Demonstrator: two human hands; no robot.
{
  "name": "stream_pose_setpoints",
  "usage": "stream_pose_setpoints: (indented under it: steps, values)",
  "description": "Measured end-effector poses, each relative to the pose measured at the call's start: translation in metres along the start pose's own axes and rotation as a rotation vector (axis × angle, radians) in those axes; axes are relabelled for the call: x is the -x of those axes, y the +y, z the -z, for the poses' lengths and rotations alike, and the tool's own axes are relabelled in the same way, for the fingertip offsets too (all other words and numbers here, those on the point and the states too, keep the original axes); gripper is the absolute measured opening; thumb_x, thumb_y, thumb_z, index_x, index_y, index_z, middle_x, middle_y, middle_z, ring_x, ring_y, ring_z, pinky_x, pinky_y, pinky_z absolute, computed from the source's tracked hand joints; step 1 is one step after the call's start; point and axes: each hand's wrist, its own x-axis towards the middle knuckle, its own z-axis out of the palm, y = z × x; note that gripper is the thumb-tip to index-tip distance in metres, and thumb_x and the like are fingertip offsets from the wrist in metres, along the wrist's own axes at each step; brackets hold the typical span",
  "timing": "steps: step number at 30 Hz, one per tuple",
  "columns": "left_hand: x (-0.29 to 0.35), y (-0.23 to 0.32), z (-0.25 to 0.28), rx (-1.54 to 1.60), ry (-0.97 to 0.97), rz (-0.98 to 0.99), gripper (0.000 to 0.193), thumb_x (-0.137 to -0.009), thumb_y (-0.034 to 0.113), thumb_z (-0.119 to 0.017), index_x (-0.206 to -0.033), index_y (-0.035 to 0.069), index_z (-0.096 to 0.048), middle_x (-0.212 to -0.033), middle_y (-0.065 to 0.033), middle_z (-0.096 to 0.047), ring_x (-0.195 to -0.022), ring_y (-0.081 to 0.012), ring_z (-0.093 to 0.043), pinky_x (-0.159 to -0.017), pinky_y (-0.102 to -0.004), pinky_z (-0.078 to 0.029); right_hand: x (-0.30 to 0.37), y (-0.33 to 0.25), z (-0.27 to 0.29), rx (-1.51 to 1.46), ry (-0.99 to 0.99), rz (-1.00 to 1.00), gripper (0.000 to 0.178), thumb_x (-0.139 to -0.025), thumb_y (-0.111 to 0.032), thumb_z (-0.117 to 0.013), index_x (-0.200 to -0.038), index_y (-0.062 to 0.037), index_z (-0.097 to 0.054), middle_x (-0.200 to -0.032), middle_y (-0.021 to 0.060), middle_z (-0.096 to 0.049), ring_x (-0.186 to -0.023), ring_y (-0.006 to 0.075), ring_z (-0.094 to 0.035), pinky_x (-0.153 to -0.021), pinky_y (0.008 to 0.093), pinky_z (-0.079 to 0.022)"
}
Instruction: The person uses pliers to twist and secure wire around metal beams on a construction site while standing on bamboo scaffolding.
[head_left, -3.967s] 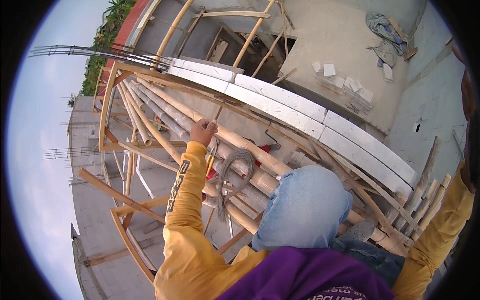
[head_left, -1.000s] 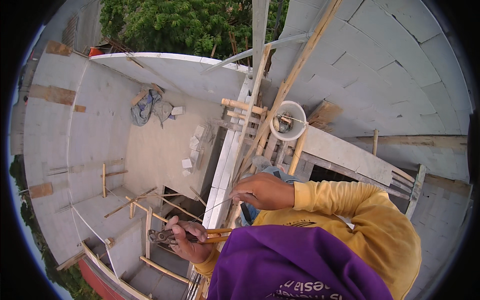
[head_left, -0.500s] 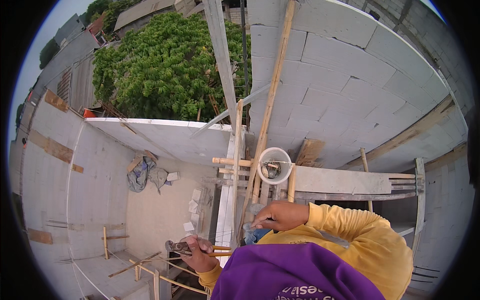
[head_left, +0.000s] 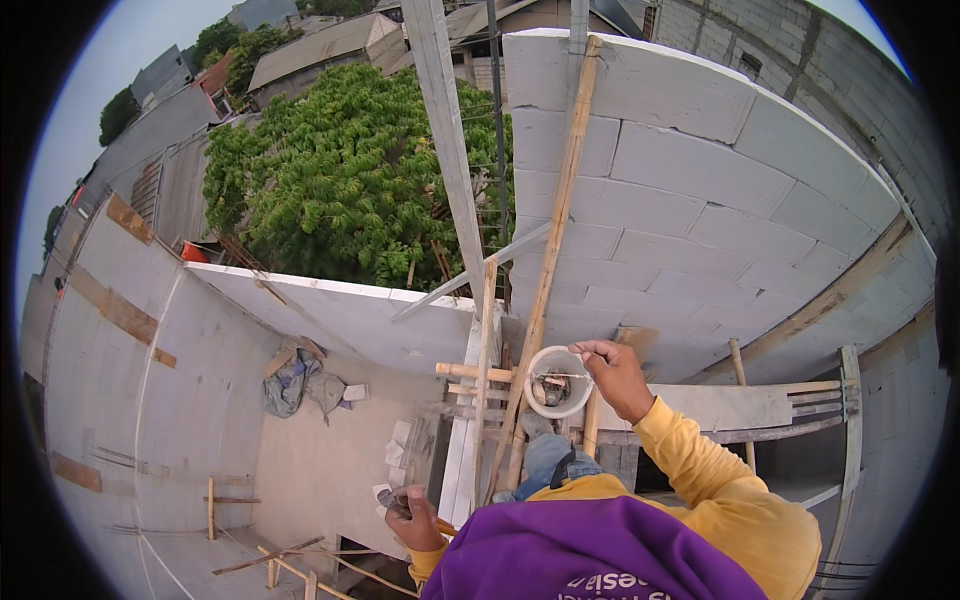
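Note:
My left hand (head_left: 412, 522) is closed around pincers (head_left: 388, 497) with orange handles, off to the left of my body. Only the dark head and a bit of handle show. A round white bucket (head_left: 590, 400) stands on the planks in front of me, with grey and brown bits I cannot identify inside it. At the bucket's right rim is my right hand (head_left: 618, 378), thumb and forefinger pinched together. Whatever lies between those fingertips is too small to make out. The bucket's thin handle (head_left: 560, 376) crosses its mouth.
A slanting wooden pole (head_left: 560, 190) and a grey upright (head_left: 440, 130) rise beside the bucket. A pale block wall (head_left: 700, 190) stands ahead on the right. A low wall (head_left: 340, 300) borders the lower floor (head_left: 310, 460) on the left, where a crumpled grey sack (head_left: 290, 385) lies.
My right hand has moved from in front of my body forward and right to the bucket's rim. My left hand has shifted slightly and still grips the pincers. The view has tilted up a little.

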Motion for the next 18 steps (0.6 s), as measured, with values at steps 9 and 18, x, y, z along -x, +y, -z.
stream_pose_setpoints:
  steps: [9,18]
  values:
    - [-0.043,-0.048,-0.039,-0.110,0.086,0.209,0.031,-0.088,0.027,-0.070,-0.071,0.004,-0.057,-0.052,0.0057,-0.043,-0.043,-0.0033,-0.034,-0.042,-0.0222,-0.023,-0.144,0.069,-0.023,0.274,0.085,0.104,0.035,-0.087,-0.005,-0.048,-0.119,0.0050,-0.057,-0.089,0.0220,-0.067,-0.080,0.0324,-0.066,-0.075,0.0378,-0.051]
    - [-0.093,-0.074,-0.093,-0.302,-0.005,0.275,0.030,-0.089,0.028,-0.070,-0.074,0.004,-0.060,-0.056,0.0068,-0.045,-0.051,-0.0024,-0.035,-0.048,-0.0220,-0.026,-0.282,0.152,-0.100,0.566,0.021,-0.099,0.030,-0.079,-0.005,-0.052,-0.105,0.0068,-0.060,-0.100,0.0315,-0.063,-0.098,0.0474,-0.058,-0.084,0.0475,-0.047]
